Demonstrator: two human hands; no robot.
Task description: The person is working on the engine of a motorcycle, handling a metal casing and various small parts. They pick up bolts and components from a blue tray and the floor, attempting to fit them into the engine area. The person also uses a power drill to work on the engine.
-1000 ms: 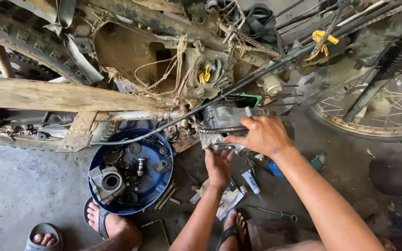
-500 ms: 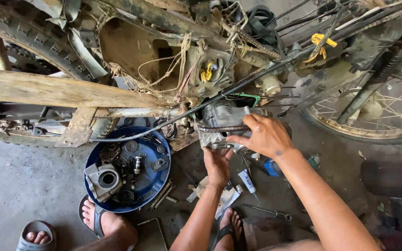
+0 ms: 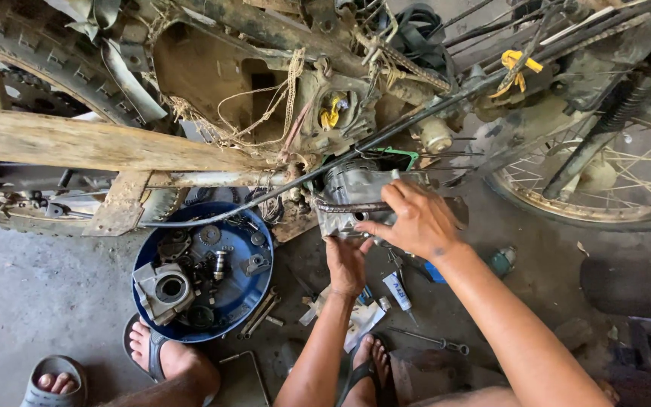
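A stripped, muddy motorcycle frame (image 3: 280, 45) fills the top of the view. Under it hangs a grey metal engine case (image 3: 349, 188). My right hand (image 3: 416, 222) lies over the case's right side, fingers curled on its lower edge. My left hand (image 3: 345, 264) reaches up from below and grips the bottom of the same case. A long dark rod (image 3: 265, 197) runs diagonally across the frame just above my hands.
A blue basin (image 3: 244, 310) at my left foot (image 3: 167, 354) holds several engine parts, including a grey cylinder block (image 3: 161, 288). A wooden plank (image 3: 77, 143) props the frame. The spoked wheel (image 3: 619, 188) is right. A wrench (image 3: 431, 341) and small tube (image 3: 397, 290) lie on the floor.
Both hands stay on the engine case, with only small finger shifts. The view has drifted slightly.
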